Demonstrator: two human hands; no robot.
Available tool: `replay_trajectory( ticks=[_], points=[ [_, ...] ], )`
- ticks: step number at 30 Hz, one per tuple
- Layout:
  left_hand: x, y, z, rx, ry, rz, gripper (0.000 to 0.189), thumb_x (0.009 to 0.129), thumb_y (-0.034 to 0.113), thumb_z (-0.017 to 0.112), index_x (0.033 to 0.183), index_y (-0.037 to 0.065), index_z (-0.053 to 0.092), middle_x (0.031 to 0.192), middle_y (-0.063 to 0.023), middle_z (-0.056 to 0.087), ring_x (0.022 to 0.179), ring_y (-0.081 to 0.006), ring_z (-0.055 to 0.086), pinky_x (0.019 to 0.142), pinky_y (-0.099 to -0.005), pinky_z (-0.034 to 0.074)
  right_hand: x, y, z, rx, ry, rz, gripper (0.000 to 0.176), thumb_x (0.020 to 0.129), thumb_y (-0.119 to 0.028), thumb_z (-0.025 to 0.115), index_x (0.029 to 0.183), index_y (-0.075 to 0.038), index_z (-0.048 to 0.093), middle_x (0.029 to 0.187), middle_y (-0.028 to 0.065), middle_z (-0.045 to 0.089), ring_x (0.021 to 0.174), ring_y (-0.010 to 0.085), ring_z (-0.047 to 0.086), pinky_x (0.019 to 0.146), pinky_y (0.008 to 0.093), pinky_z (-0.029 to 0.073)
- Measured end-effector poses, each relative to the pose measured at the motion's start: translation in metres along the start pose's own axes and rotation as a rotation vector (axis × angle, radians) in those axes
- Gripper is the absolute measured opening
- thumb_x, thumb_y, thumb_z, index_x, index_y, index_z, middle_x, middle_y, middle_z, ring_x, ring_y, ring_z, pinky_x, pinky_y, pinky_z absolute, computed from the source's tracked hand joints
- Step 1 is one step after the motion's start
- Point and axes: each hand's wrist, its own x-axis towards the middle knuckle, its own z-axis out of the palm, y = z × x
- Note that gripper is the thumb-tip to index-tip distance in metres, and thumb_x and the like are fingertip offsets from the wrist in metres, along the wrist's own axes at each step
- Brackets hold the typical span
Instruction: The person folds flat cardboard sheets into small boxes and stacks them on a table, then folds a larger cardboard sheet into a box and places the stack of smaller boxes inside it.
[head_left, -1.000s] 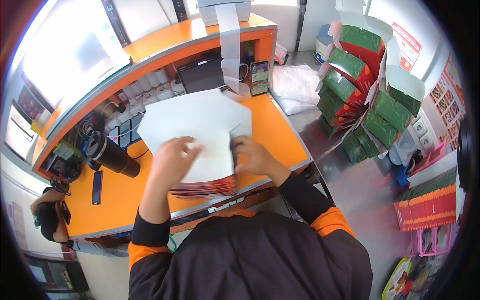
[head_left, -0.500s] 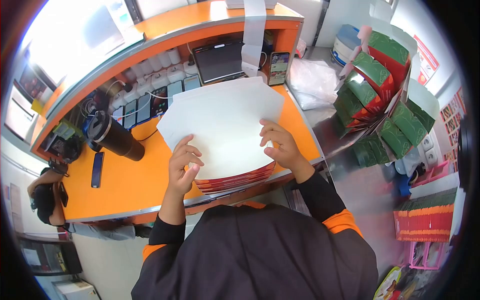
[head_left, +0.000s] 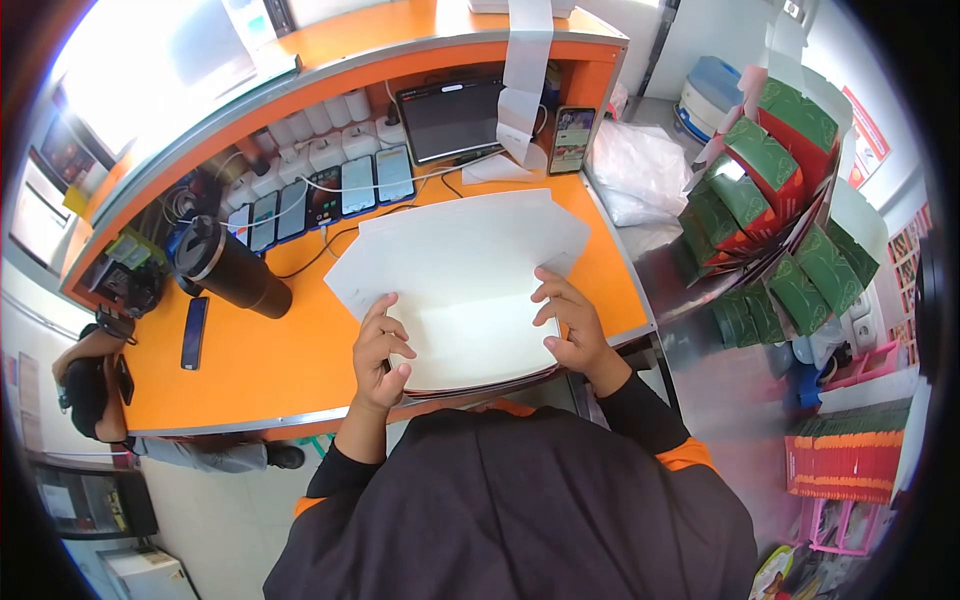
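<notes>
Evidently the left hand point(head_left: 382, 345) and right hand point(head_left: 572, 325) each clasp a near corner of the stack of flat white carton blanks point(head_left: 460, 275), fingers curled over the top sheet. The stack lies on the orange counter point(head_left: 270, 350), overhanging its near edge. Even pressure from both sides should keep the sheets square. Its long axis runs left to right, with the angled flaps facing the row of phones point(head_left: 330, 195).

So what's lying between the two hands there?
In the head view, the white cardboard sheet spans between the left hand and the right hand, which both hold its edges.
</notes>
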Motion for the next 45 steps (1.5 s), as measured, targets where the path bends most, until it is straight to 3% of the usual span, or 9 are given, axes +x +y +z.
replay_trajectory(
  ticks=[4,9,12,13,16,23,36,39,45],
  points=[
    [0.002,-0.001,0.003,-0.01,0.014,-0.023,0.034,0.072,0.035,0.055,0.059,0.003,0.055,0.072,-0.0104,0.051,0.111,-0.0426,0.045,0.094,-0.0503,0.031,0.0,0.003,0.0,0.012,0.01,0.004,0.024,0.068,-0.026,0.055,0.075,-0.003,0.056,0.099,0.0148,0.053,0.12,0.0371,0.04,0.096,0.0437,0.033],
    [-0.012,-0.007,0.008,-0.107,0.032,-0.043,0.062,0.073,0.056,0.056,0.101,0.002,0.046,0.108,-0.0158,0.046,0.121,-0.037,0.036,0.1,-0.0468,0.026,-0.005,0.008,0.0,0.005,0.014,-0.043,0.037,0.071,-0.027,0.06,0.097,-0.002,0.058,0.114,0.0181,0.05,0.12,0.0361,0.04,0.098,0.0413,0.033],
    [-0.03,0.0,0.029,-0.244,0.175,-0.093,0.096,0.068,0.063,0.062,0.127,-0.002,0.023,0.128,-0.0198,0.032,0.125,-0.0332,0.032,0.103,-0.0434,0.026,-0.031,0.015,0.017,0.163,0.251,0.039,0.075,0.075,-0.047,0.062,0.126,0.003,0.04,0.133,0.0213,0.036,0.126,0.0347,0.032,0.102,0.0411,0.027],
    [-0.036,-0.001,0.033,-0.292,0.221,-0.109,0.109,0.066,0.065,0.064,0.135,-0.004,0.015,0.135,-0.0211,0.027,0.126,-0.0319,0.031,0.104,-0.0423,0.026,-0.041,0.012,0.015,0.253,0.154,0.135,0.102,0.07,-0.052,0.069,0.137,0.005,0.018,0.14,0.0213,0.024,0.13,0.0326,0.025,0.105,0.0399,0.022],
    [-0.071,-0.022,0.027,-0.205,-0.106,-0.262,0.113,0.058,0.049,0.079,0.134,-0.006,0.014,0.13,-0.0215,0.034,0.123,-0.0308,0.036,0.101,-0.0412,0.03,-0.058,-0.002,0.033,0.286,0.121,0.313,0.108,0.064,-0.04,0.078,0.138,0.004,0.014,0.141,0.0204,0.022,0.131,0.0313,0.023,0.106,0.0386,0.021],
    [-0.062,-0.047,0.023,0.049,-0.2,-0.412,0.106,0.055,0.021,0.085,0.133,-0.005,0.018,0.121,-0.0179,0.045,0.112,-0.0273,0.048,0.093,-0.0371,0.041,-0.031,0.016,0.025,0.064,-0.064,0.362,0.099,0.066,-0.025,0.078,0.139,0.0,0.016,0.14,0.0203,0.028,0.13,0.0306,0.027,0.104,0.0365,0.026],
    [-0.071,-0.063,0.03,0.071,-0.032,-0.425,0.112,0.058,0.013,0.081,0.137,-0.003,0.004,0.13,-0.0213,0.033,0.118,-0.0285,0.041,0.097,-0.0368,0.037,-0.019,0.016,0.006,0.022,-0.073,0.303,0.095,0.07,-0.031,0.074,0.139,-0.001,0.017,0.139,0.0218,0.029,0.13,0.0322,0.027,0.105,0.0364,0.026],
    [-0.069,-0.048,0.049,-0.037,0.11,-0.418,0.112,0.061,0.011,0.079,0.138,-0.003,-0.002,0.135,-0.0222,0.025,0.123,-0.0282,0.034,0.099,-0.0373,0.034,-0.024,-0.021,-0.031,-0.175,0.034,0.256,0.089,0.073,-0.038,0.07,0.138,-0.002,0.022,0.138,0.0207,0.03,0.129,0.0347,0.029,0.104,0.0394,0.026],
    [-0.067,-0.031,0.07,-0.098,0.279,-0.381,0.101,0.07,0.006,0.071,0.139,-0.001,-0.003,0.142,-0.0212,0.014,0.129,-0.0282,0.024,0.104,-0.0389,0.027,-0.033,-0.138,-0.208,-0.998,0.781,-0.265,0.053,0.077,-0.024,0.065,0.12,0.003,0.048,0.121,0.0173,0.049,0.113,0.0348,0.044,0.097,0.0416,0.033]
  ],
)
